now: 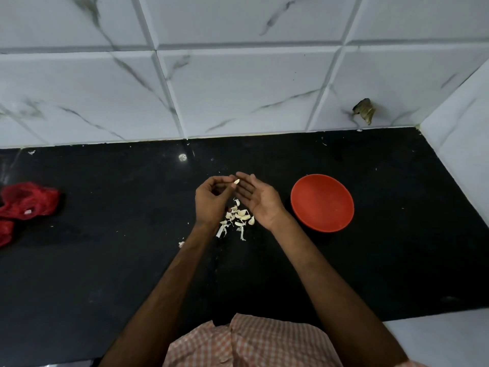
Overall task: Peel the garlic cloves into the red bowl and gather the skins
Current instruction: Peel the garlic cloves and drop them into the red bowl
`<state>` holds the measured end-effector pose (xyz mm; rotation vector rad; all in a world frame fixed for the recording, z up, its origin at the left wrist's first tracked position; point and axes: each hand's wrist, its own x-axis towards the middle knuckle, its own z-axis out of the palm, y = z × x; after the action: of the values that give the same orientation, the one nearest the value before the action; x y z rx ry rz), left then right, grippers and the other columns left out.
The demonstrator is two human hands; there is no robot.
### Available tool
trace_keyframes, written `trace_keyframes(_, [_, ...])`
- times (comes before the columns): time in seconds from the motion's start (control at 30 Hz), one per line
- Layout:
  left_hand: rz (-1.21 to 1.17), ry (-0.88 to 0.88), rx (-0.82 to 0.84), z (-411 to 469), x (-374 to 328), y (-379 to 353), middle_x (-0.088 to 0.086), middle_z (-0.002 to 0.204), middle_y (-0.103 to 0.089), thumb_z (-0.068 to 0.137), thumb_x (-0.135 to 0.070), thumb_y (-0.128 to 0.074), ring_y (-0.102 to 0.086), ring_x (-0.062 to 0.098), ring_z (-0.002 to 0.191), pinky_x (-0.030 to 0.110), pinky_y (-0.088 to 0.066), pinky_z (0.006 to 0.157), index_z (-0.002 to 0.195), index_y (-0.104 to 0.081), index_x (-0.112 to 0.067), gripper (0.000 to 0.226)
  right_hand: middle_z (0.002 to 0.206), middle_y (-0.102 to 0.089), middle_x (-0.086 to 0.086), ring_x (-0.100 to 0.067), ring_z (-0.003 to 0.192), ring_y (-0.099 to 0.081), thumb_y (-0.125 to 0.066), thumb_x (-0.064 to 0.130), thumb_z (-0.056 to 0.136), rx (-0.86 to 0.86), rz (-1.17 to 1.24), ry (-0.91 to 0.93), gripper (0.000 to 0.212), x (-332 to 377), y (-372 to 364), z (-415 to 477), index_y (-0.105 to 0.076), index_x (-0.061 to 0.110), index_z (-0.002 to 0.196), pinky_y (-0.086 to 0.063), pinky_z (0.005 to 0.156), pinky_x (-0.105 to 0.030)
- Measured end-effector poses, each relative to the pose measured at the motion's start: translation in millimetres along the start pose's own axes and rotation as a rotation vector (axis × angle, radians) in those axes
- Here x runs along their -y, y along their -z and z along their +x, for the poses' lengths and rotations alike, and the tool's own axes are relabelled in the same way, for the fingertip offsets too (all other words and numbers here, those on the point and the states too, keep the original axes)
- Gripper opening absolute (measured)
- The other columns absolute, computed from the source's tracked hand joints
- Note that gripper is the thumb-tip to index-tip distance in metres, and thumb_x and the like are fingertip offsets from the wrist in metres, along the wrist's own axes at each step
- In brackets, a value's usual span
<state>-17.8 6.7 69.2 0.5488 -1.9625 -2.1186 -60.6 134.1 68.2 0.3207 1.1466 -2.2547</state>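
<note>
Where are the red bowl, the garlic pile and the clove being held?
red bowl (322, 202): head view, bare inner floor.
garlic pile (240, 214): head view, a middle clove.
held clove (236, 182): head view, its pale tip, pinched by left hand (211, 200).

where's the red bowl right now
In the head view the red bowl sits on the black counter, just right of the right hand and the garlic pile.

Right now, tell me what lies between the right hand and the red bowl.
Head view: only bare black counter separates right hand from red bowl.
</note>
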Motion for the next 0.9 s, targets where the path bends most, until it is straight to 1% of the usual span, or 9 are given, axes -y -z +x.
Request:
trace_keyframes(0.07, [0.083, -0.029, 0.017, 2.9, 2.3, -6.9, 0.005, 0.089, -0.074, 0.085, -0.007, -0.076, -0.068, 0.013, 0.077, 0.022, -0.052, 0.053, 0.096, -0.067, -0.013, 0.015, 0.128, -0.066, -0.016, -0.022, 0.115, -0.065, -0.04, 0.024, 0.107, 0.013, 0.103, -0.011, 0.037, 4.0, 2.3, -6.2, -0.059, 0.002, 0.129, -0.046, 0.109, -0.037])
trace_keyframes(0.2, [0.23, -0.06, 0.086, 7.4, 4.6, -36.8, 0.004, 0.091, -0.075, 0.083, -0.005, -0.077, -0.072, 0.013, 0.083, 0.024, -0.058, 0.068, 0.101, -0.067, -0.01, 0.02, 0.122, -0.068, -0.016, -0.021, 0.109, -0.067, -0.044, 0.015, 0.105, -0.091, 0.183, 0.038, 0.029, 17.3, 19.0, -17.2, -0.063, 0.001, 0.121, -0.054, 0.093, -0.029])
trace_keyframes(0.33, [0.149, 0.102, 0.139, 7.4, 9.4, -69.3, 0.004, 0.101, -0.076, 0.098, -0.005, -0.058, -0.067, 0.011, 0.072, 0.027, -0.054, 0.049, 0.112, -0.064, -0.008, 0.016, 0.13, -0.064, -0.018, -0.026, 0.12, -0.061, -0.036, 0.028, 0.108, -0.237, 0.306, 0.067, 0.041, 41.0, 56.2, -28.7, -0.059, -0.002, 0.126, -0.046, 0.106, -0.035])
trace_keyframes(0.53, [-0.009, 0.348, 0.228, -6.0, 26.0, -103.0, 0.006, 0.106, -0.072, 0.104, -0.005, -0.041, -0.063, 0.013, 0.075, 0.024, -0.052, 0.051, 0.116, -0.062, -0.006, 0.024, 0.15, -0.046, -0.019, -0.029, 0.143, -0.04, -0.027, 0.045, 0.108, -0.426, 0.246, 0.073, 0.061, 67.9, 118.5, -36.6, -0.051, -0.002, 0.139, -0.028, 0.12, -0.039])
trace_keyframes(0.6, [0.013, 0.363, 0.228, -11.3, 31.2, -107.5, 0.004, 0.104, -0.072, 0.101, -0.001, -0.043, -0.062, 0.012, 0.074, 0.024, -0.051, 0.052, 0.111, -0.063, -0.008, 0.024, 0.154, -0.041, -0.018, -0.029, 0.147, -0.033, -0.025, 0.049, 0.108, -0.475, 0.143, 0.031, 0.065, 68.9, 128.5, -37.1, -0.05, -0.001, 0.141, -0.022, 0.123, -0.041])
trace_keyframes(0.67, [0.057, 0.352, 0.178, -13.8, 33.9, -106.3, 0.002, 0.091, -0.069, 0.098, 0.004, -0.041, -0.057, 0.012, 0.068, 0.024, -0.047, 0.049, 0.097, -0.064, -0.009, 0.027, 0.157, -0.038, -0.016, -0.031, 0.149, -0.028, -0.025, 0.051, 0.107, -0.519, -0.009, -0.017, 0.065, 68.2, 134.0, -36.2, -0.051, 0.004, 0.143, -0.019, 0.124, -0.043])
trace_keyframes(0.77, [0.094, 0.279, 0.035, -10.5, 36.4, -85.2, 0.003, 0.067, -0.056, 0.091, 0.004, -0.039, -0.046, 0.013, 0.056, 0.025, -0.037, 0.045, 0.073, -0.061, -0.011, 0.032, 0.152, -0.044, -0.008, -0.027, 0.142, -0.038, -0.035, 0.047, 0.107, -0.581, -0.4, -0.011, 0.053, 62.3, 127.7, -40.2, -0.055, 0.013, 0.142, -0.031, 0.112, -0.036])
trace_keyframes(0.83, [0.128, 0.24, -0.088, -5.8, 41.0, -59.5, 0.003, 0.063, -0.057, 0.089, -0.005, -0.043, -0.047, 0.015, 0.056, 0.029, -0.035, 0.051, 0.064, -0.062, -0.012, 0.032, 0.143, -0.054, -0.006, -0.022, 0.136, -0.047, -0.044, 0.033, 0.107, -0.521, -0.664, 0.17, 0.041, 49.9, 116.7, -41.7, -0.056, 0.013, 0.14, -0.037, 0.106, -0.031])
trace_keyframes(0.9, [0.279, 0.191, -0.18, -5.2, 46.7, -30.8, 0.002, 0.065, -0.06, 0.092, -0.015, -0.048, -0.05, 0.015, 0.06, 0.031, -0.038, 0.057, 0.064, -0.063, -0.014, 0.031, 0.136, -0.062, -0.007, -0.023, 0.131, -0.053, -0.054, 0.018, 0.102, -0.36, -0.93, 0.371, 0.033, 28.3, 104.3, -38.6, -0.062, 0.011, 0.133, -0.037, 0.11, -0.031])
